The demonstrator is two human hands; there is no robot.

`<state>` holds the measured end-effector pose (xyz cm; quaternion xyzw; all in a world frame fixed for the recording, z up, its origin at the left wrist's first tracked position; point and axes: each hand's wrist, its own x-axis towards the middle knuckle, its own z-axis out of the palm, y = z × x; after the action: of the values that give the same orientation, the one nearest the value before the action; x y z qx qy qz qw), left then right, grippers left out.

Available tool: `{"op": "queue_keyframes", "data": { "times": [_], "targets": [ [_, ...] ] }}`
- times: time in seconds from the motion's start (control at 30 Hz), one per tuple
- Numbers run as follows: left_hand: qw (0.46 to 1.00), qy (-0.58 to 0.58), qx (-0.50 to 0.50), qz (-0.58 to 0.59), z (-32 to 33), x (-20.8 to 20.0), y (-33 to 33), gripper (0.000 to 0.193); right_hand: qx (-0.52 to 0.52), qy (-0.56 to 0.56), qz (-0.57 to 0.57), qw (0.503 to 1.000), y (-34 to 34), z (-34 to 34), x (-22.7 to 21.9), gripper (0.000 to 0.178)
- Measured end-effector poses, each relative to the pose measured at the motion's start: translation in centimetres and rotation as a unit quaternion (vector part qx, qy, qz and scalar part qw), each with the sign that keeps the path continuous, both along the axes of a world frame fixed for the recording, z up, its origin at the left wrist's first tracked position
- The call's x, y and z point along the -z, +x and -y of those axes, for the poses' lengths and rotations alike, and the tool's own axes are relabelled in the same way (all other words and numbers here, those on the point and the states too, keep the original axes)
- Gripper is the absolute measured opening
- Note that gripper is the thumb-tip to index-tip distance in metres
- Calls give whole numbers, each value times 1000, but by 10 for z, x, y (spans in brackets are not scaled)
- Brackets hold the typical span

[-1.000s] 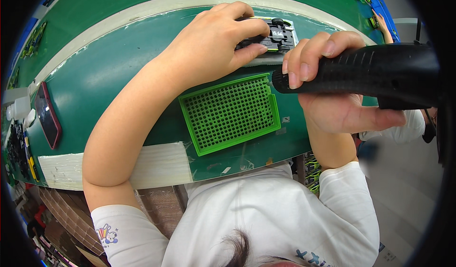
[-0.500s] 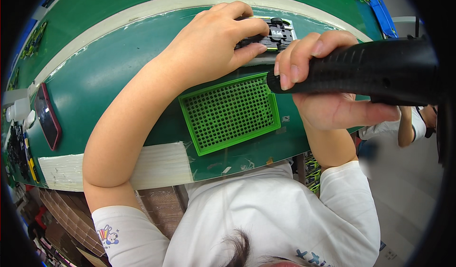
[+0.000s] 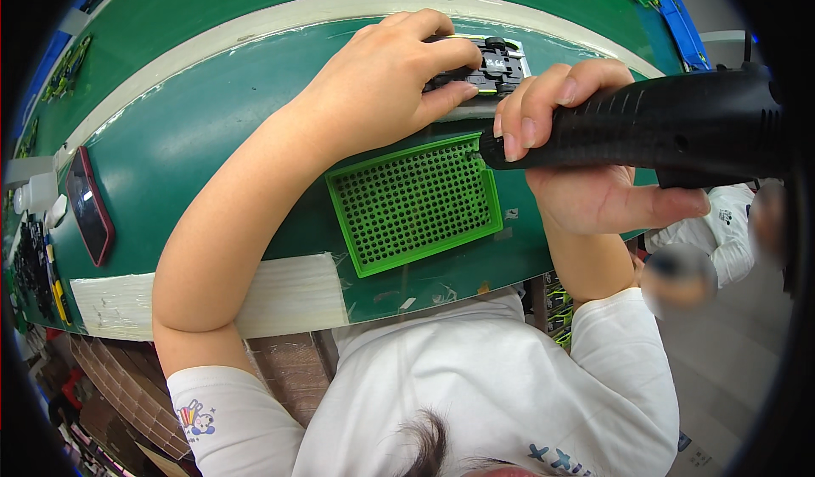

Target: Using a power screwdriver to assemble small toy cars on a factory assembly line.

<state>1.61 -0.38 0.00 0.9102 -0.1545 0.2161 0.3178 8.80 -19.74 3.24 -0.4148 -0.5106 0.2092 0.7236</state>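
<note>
My left hand (image 3: 403, 70) grips a toy car (image 3: 495, 63) that lies upside down on the bench, its black underside and wheels facing up. My fingers cover the car's left part. In my right hand (image 3: 577, 150) is a thick black electric screwdriver (image 3: 671, 125), its body stretching off to the right. The tool's lower end sits above the right corner of a green tray (image 3: 361, 266), and its tip cannot be made out. Rows of small round holes fill this tray, which is nearer to me than the car.
A green work surface (image 3: 195, 171) has a pale curved strip (image 3: 255, 23) across it. At left lie a red-edged phone (image 3: 87, 205), small white containers (image 3: 36, 193) and dark small parts (image 3: 32, 260). A white wrapped pad (image 3: 289, 294) lies by the near edge. Another person (image 3: 717, 231) is at right.
My hands keep their grips on the car and screwdriver, shifting only slightly in the picture. The person at the right has moved, and more of a white shirt shows.
</note>
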Motion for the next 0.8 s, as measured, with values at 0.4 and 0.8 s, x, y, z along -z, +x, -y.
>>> {"op": "queue_keyframes", "data": {
  "times": [0.4, 0.8],
  "targets": [
    [1000, 3, 1, -5, 1, -2, -1, 26, 8, -5, -15, 1000, 1, 5, -2, 110],
    [995, -38, 8, 96, 19, -33, -13, 23, 61, 68, -114, 989, 7, 15, -8, 102]
  ]
}}
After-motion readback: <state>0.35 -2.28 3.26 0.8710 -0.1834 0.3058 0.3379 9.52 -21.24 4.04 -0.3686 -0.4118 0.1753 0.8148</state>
